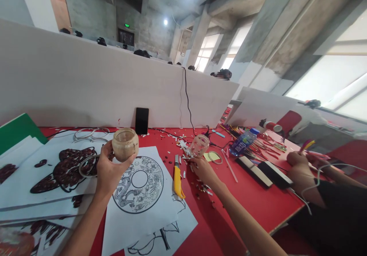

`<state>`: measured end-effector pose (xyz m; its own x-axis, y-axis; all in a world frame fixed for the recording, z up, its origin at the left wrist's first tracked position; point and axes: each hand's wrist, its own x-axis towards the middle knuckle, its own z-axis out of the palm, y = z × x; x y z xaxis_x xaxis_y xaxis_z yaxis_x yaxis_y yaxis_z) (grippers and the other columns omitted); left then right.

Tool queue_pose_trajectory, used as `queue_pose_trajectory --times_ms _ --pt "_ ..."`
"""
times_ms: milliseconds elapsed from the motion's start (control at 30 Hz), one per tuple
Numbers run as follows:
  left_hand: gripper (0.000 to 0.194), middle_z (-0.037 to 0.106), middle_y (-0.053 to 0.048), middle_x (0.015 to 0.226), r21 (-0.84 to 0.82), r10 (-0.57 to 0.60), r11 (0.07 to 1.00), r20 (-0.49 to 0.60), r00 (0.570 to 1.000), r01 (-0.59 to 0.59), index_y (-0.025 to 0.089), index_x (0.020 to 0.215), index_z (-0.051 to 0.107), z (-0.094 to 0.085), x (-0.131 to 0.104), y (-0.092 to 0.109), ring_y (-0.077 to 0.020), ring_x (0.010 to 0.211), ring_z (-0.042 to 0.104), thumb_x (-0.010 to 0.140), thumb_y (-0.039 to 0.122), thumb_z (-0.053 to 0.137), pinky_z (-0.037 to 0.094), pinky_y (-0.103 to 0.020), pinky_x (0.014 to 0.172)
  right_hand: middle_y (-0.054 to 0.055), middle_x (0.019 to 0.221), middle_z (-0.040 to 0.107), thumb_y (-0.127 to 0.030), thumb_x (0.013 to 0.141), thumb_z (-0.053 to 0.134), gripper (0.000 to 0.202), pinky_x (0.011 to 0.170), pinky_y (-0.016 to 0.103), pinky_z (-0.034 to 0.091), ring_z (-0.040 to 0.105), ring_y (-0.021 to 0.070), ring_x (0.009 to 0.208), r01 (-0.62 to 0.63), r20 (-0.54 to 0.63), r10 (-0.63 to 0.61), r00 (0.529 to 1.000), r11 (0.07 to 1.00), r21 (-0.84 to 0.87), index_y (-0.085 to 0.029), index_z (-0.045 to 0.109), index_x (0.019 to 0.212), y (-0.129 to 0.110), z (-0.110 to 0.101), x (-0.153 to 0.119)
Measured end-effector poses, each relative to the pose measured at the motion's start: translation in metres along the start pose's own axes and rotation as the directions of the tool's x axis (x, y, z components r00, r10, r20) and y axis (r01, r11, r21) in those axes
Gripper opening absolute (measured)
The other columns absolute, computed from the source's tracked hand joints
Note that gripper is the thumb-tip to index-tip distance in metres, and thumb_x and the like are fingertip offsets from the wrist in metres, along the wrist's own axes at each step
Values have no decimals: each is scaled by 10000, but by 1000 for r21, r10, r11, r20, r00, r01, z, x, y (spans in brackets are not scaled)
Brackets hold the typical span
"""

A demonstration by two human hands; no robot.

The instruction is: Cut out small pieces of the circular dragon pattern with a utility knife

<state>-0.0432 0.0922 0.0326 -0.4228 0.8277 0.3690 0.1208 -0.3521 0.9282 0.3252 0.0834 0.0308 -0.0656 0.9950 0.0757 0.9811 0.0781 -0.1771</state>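
Observation:
My left hand is wrapped round a small beige round jar with an open mouth and holds it up above a sheet with a printed dragon disc. My right hand reaches down to the red table, its fingertips drawn together among white paper scraps, just below a clear plastic cup. What its fingers hold, if anything, is hidden. A yellow utility knife lies between my hands, blade pointing away from me.
Left, papers carry dark-bean pictures and rings of tape. A black phone leans on the white partition. Right are a bottle, black-and-white blocks and another person's hands. Dark beans dot the table.

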Motion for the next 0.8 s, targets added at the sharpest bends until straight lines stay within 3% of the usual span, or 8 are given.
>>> queue_pose_trajectory --times_ms 167,467,800 --pt "817 674 -103 1222 -19 0 1000 -12 1000 0 194 1287 585 1 2 -5 -284 1059 685 571 385 929 556 -435 940 96 1152 745 -161 935 554 289 862 269 445 681 228 1057 6 0 -6 1000 1000 14 -200 733 1159 -3 2 8" --pt "787 677 -107 1218 -12 28 1000 -27 999 -29 196 1296 563 -1 4 -7 -274 1044 694 610 356 914 559 -398 911 111 994 743 -41 869 523 242 756 273 396 678 230 925 7 30 -8 1000 1000 30 -152 672 1023 -7 11 24" --pt "827 679 -101 1203 -38 24 999 -30 999 -25 192 1311 553 0 5 -9 -263 1025 698 590 352 925 565 -389 899 123 995 741 -102 923 461 235 777 288 442 676 228 922 30 12 -32 999 992 119 -135 656 1051 -18 -10 18"
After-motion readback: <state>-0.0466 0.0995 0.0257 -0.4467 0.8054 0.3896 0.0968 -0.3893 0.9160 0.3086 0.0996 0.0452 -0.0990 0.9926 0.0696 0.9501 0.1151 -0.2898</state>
